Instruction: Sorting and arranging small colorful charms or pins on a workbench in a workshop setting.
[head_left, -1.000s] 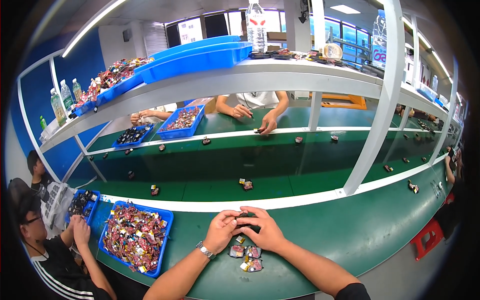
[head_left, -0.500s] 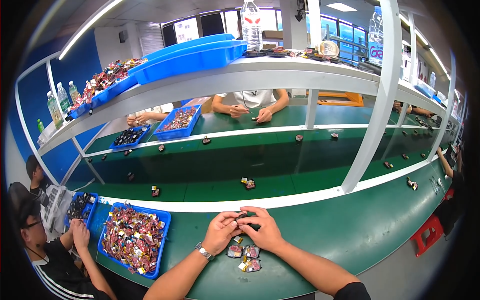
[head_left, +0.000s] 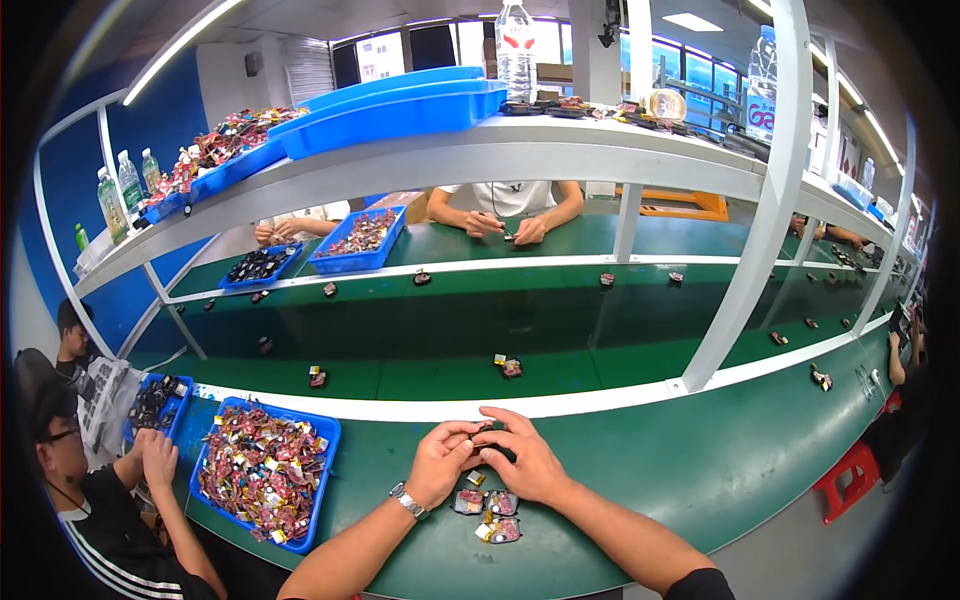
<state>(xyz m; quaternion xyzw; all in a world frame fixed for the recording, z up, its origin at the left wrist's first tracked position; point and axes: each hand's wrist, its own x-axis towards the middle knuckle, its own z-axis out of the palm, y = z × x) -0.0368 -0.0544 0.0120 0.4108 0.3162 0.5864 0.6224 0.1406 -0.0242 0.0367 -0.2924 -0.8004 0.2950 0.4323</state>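
My left hand (head_left: 445, 464), with a metal watch on its wrist, and my right hand (head_left: 527, 462) meet over the green bench. Between their fingertips they pinch a small black plastic piece (head_left: 484, 434), mostly covered by the fingers. Just below the hands, a few small black-edged units with red circuit boards (head_left: 502, 502) lie close together. Beside them is a small yellow-and-silver battery-like piece (head_left: 476, 479).
A blue tray (head_left: 334, 455) heaped with red boards and wires stands left of my arms. Farther left, a co-worker (head_left: 110, 520) sits by a tray of black parts (head_left: 157, 402). A white rail (head_left: 440, 411) and post (head_left: 745, 220) border the belt, which carries scattered units (head_left: 508, 367).
The view has shifted slightly, so the shelf appears a little farther right. My hands keep nearly the same pinch on the black piece. The co-worker's hands at left have moved slightly.
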